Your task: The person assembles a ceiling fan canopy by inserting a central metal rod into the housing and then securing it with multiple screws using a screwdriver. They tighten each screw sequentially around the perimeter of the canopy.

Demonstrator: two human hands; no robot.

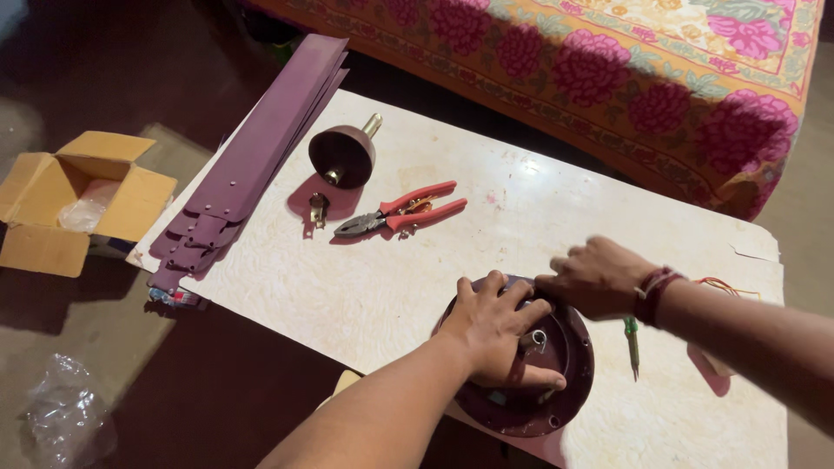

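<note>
I am working on the round dark red fan motor [556, 395]. It sits on the near edge of the white board [373, 287], a little to the right. My left hand [497, 326] lies flat and wide on top of it, fingers spread, thumb by the metal shaft [533, 340] in the middle. It holds the motor down so it stays put. My right hand [595, 276] is at the far rim of the motor with the fingers curled in. I cannot tell if it pinches something small there.

I think I am fixing or turning a small part on the rim. The next move needs a steady left hand and a careful little grip with the right one.

Just right of the motor lies a green screwdriver [632, 343]. Farther left on the board are red pliers [402, 213], a dark red cup-shaped cover [342, 156] with a brass rod, and a small metal piece [318, 208]. At the far left edge lie the long purple fan blades [261, 148], stacked.

On the floor to the left is an open brown cardboard box [78, 198], square, with its flaps up and clear plastic inside. Near it, lower left, is a crumpled clear plastic bag [62, 412]. I see no labels or signs that I can make out. On the far side is a bed cover [625, 61] with pink flowers.
</note>
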